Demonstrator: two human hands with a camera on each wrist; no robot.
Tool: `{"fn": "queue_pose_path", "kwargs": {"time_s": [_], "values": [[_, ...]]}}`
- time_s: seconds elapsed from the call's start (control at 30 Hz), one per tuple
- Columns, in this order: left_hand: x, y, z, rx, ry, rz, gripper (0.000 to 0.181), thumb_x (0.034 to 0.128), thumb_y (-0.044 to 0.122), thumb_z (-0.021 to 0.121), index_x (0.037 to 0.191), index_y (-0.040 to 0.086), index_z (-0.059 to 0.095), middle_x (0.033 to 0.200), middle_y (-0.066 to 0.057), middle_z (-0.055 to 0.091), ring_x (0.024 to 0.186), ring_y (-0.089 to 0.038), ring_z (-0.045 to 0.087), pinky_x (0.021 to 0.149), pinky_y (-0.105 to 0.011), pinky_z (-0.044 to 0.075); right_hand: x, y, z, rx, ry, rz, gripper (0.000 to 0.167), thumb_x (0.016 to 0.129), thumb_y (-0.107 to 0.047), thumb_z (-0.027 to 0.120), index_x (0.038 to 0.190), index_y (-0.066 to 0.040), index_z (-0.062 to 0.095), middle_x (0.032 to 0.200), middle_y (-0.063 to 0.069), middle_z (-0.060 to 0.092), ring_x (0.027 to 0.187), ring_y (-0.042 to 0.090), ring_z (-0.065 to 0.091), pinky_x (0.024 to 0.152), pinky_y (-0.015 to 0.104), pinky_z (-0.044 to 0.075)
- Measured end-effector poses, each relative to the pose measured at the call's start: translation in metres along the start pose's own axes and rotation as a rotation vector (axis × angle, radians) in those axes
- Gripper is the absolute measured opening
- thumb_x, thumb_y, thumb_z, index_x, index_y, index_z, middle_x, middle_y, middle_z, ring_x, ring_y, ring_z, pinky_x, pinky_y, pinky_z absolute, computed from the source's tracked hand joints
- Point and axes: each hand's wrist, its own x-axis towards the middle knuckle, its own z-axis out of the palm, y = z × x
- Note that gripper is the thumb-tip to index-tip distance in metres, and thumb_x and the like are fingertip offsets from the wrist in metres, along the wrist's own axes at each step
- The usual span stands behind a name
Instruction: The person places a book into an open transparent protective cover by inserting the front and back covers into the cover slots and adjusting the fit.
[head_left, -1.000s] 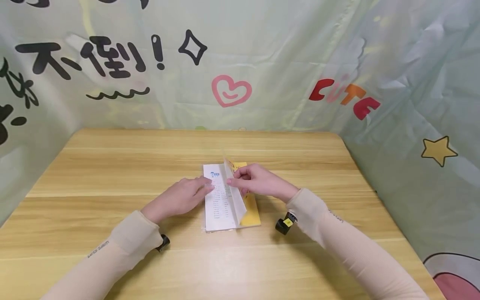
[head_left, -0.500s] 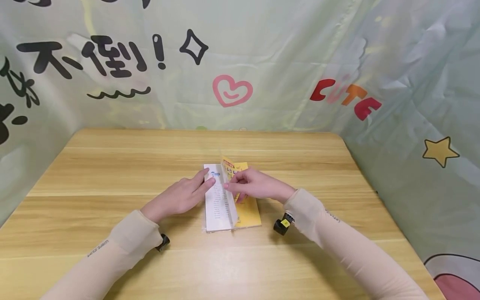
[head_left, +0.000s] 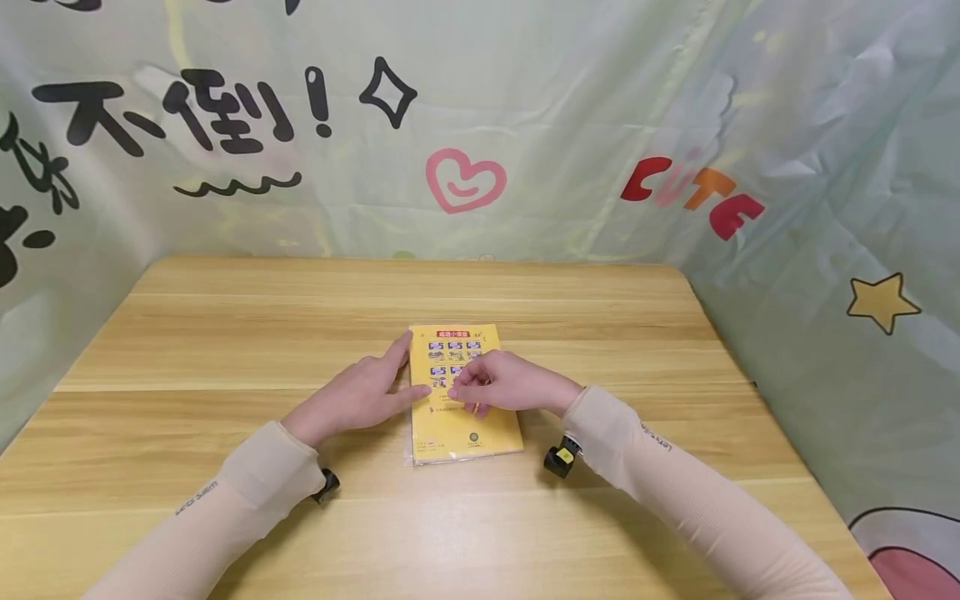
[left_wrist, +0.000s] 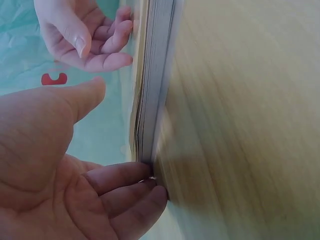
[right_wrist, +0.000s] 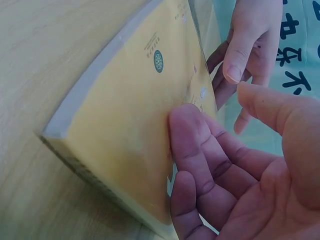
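Note:
A book [head_left: 450, 427] with a yellow cover lies closed on the table, its small printed pictures facing up. Clear plastic shows along its lower left edge. My left hand [head_left: 352, 393] is at the book's left side, with fingertips against the edge of the page block [left_wrist: 156, 65] and the thumb apart from the cover in the left wrist view. Over the middle of the cover is my right hand [head_left: 517, 382], loosely bent and holding nothing. In the right wrist view its fingertips [right_wrist: 186, 120] touch the yellow cover [right_wrist: 115, 120], while its thumb stays off it.
The wooden table [head_left: 225, 325] extends around the book on all sides. Behind it and to the right hangs a pale green printed cloth [head_left: 555, 108] with black characters, a pink heart and a yellow star. Each wrist carries a small black device [head_left: 561, 457].
The raised yellow cover has come down to the left over the white printed page, so the book is now closed. My right hand has let go of the cover; my left thumb has shifted lower.

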Motion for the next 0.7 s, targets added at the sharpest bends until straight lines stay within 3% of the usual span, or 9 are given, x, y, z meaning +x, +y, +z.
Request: {"fn": "queue_pose_path", "kwargs": {"time_s": [0.13,0.27,0.37,0.5,0.63,0.7], "values": [[0.001,-0.001,0.001,0.021,-0.01,-0.023,0.096,0.1062,0.052,0.063,0.172,0.003,0.014,0.13,-0.025,0.07,0.099,-0.025,0.062,0.093,-0.043,0.051,-0.001,0.0,0.0,-0.002,0.001,0.007,0.024,0.108,-0.024,0.067,0.106,-0.002,0.076,0.09,0.008,0.077,0.077,0.014,0.073,0.078,0.029,0.064],[0.001,0.001,0.001,0.055,-0.01,-0.021,0.093,0.1035,0.048,0.07,0.169,0.001,0.023,0.101,-0.02,0.07,0.091,-0.024,0.06,0.094,-0.044,0.051,-0.002,0.0,0.0,-0.02,0.006,0.001,0.025,0.109,-0.025,0.065,0.108,-0.002,0.076,0.091,0.007,0.078,0.078,0.014,0.074,0.079,0.028,0.063],[0.001,0.002,0.002,0.087,-0.002,-0.007,0.092,0.1001,0.045,0.076,0.165,-0.003,0.033,0.121,-0.026,0.073,0.092,-0.023,0.061,0.1,-0.047,0.054,-0.006,0.0,-0.001,-0.05,0.001,-0.011,0.025,0.109,-0.025,0.065,0.111,-0.003,0.077,0.093,0.006,0.078,0.079,0.013,0.074,0.079,0.027,0.062],[0.001,0.002,0.003,0.122,0.006,0.014,0.089,0.0974,0.043,0.08,0.161,-0.006,0.041,0.153,-0.026,0.06,0.101,-0.022,0.062,0.101,-0.046,0.056,-0.016,0.003,-0.007,-0.107,0.022,0.0,0.025,0.108,-0.027,0.067,0.114,-0.006,0.078,0.093,0.004,0.078,0.078,0.015,0.073,0.074,0.027,0.058],[0.002,0.003,0.003,0.13,-0.001,0.016,0.091,0.0954,0.043,0.082,0.161,-0.005,0.041,0.13,-0.021,0.071,0.086,-0.021,0.058,0.084,-0.039,0.05,-0.028,0.009,-0.014,-0.165,0.07,0.019,0.025,0.107,-0.028,0.068,0.114,-0.007,0.078,0.09,0.003,0.078,0.077,0.016,0.072,0.069,0.027,0.053],[0.002,0.003,0.004,0.122,-0.005,0.006,0.096,0.0926,0.044,0.085,0.162,-0.004,0.04,0.129,-0.019,0.07,0.089,-0.022,0.058,0.086,-0.039,0.05,-0.035,0.012,-0.016,-0.192,0.091,0.027,0.025,0.106,-0.029,0.069,0.114,-0.007,0.078,0.089,0.003,0.077,0.076,0.015,0.069,0.067,0.026,0.052]]}}
